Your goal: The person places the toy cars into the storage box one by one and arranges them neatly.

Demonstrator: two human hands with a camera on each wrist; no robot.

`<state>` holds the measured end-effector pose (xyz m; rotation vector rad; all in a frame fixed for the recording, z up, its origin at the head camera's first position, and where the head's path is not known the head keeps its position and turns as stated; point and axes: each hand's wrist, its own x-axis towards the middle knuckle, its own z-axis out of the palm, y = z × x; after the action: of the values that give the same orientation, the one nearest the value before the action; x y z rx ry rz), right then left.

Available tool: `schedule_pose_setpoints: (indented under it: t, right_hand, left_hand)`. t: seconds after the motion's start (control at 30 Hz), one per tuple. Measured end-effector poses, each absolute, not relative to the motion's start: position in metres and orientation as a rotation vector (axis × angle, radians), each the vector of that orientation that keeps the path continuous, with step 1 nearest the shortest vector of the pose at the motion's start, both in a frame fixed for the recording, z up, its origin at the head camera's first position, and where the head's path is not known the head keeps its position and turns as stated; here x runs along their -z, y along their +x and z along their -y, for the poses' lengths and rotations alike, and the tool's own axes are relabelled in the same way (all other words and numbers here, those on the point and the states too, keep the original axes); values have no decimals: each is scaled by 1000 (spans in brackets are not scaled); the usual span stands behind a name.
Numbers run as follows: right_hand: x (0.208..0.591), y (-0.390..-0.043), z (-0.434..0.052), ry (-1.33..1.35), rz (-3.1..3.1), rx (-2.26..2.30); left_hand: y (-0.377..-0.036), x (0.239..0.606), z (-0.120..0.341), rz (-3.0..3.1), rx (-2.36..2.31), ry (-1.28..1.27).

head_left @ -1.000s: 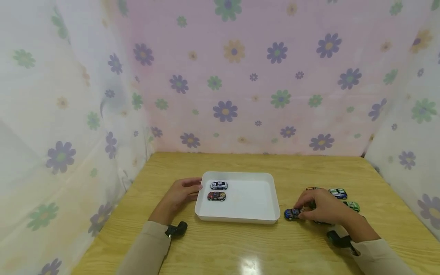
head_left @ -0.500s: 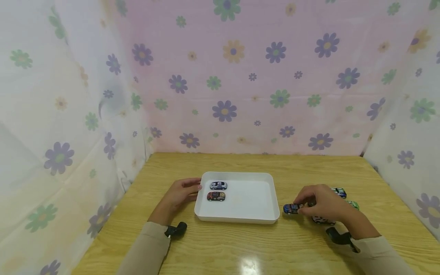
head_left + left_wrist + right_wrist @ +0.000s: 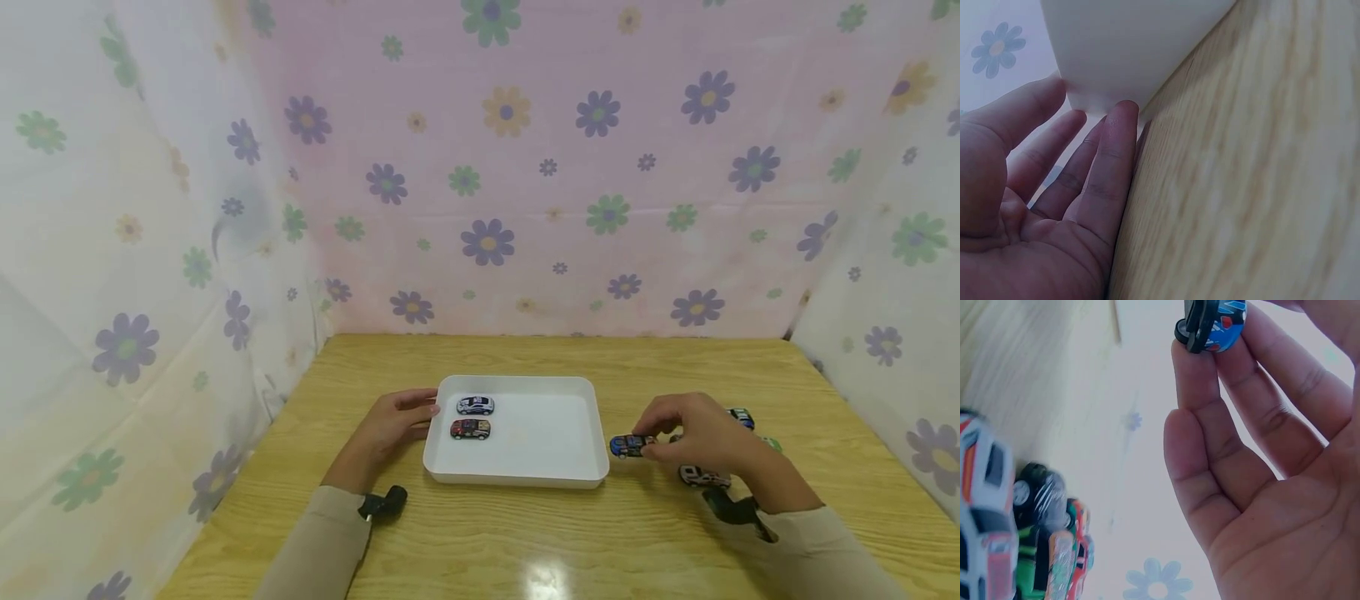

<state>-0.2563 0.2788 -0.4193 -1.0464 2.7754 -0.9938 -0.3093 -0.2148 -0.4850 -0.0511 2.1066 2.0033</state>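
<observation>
In the head view a white tray lies on the table, with a white toy car and a dark red toy car in its left part. My left hand rests at the tray's left end. Its extended fingers touch the outer wall in the left wrist view. Just right of the tray, my right hand pinches a blue toy car between thumb and fingers. The blue car's rear shows at the fingertips in the right wrist view.
Beneath and behind the right hand stand several more toy cars, including a white one and a green one. Flower-print cloth hangs behind the wooden table and along both sides.
The right hand has lifted the blue toy car off the table and moved it slightly up and left, toward the tray. The left hand has stayed in place at the tray.
</observation>
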Motion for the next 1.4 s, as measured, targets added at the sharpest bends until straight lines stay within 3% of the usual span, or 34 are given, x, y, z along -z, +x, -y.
schedule_pose_setpoints:
  t: [1.4]
  right_hand:
    - [418, -301, -160, -1228, -2579, 919]
  left_hand:
    - [-309, 485, 216, -2109, -2017, -78]
